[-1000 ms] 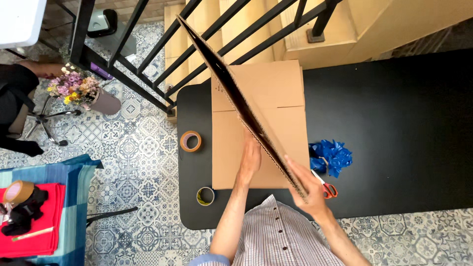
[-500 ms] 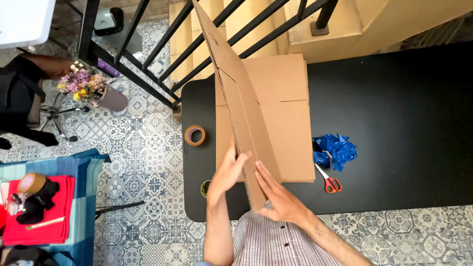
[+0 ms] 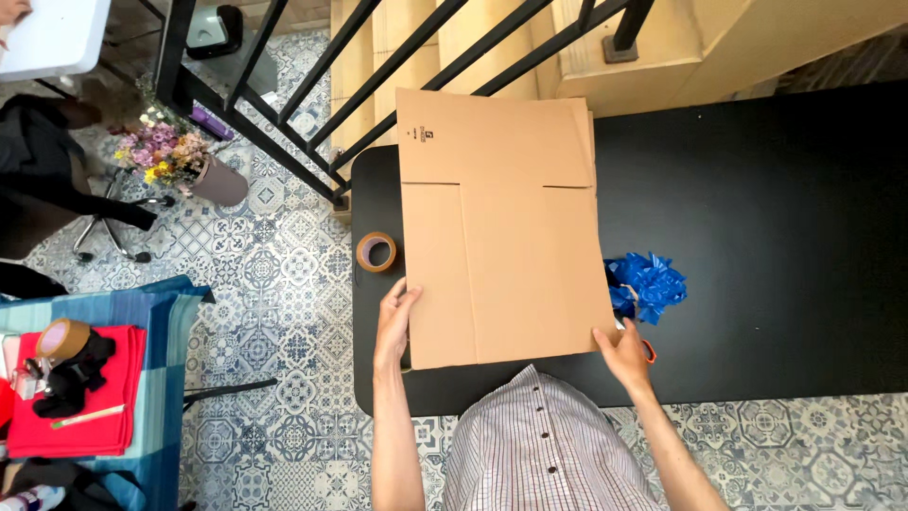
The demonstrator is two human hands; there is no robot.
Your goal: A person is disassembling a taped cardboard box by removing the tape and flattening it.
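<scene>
Nearest the camera, a striped button-front shirt (image 3: 544,440) filled the bottom of the view, with both bare forearms reaching forward from it. Just beyond, the left hand (image 3: 394,322) lay with fingers spread and flat against the near left edge of the flattened cardboard box (image 3: 506,246), gripping nothing, only pressing on that edge. The right hand (image 3: 626,355) held the box's near right corner, its fingers curled lightly at the corner; whether it pinched the board or merely rested on it could not be told. The box lay flat on the black surface (image 3: 776,218), covering much of the surface's left part, with its far flaps reaching past the far edge toward the stairs.

Under the right hand, an orange-handled pair of scissors (image 3: 648,351) showed only in part. Just beyond them, touching the box's right side, sat a crumpled blue plastic bag (image 3: 648,287). On the other side, a roll of brown tape (image 3: 376,252) lay on the surface just beside the box's left edge.

Farther off, a black stair railing (image 3: 397,85) slanted across pale steps. To the far left, on the patterned tile floor (image 3: 284,284), stood a pot of flowers (image 3: 180,161).
</scene>
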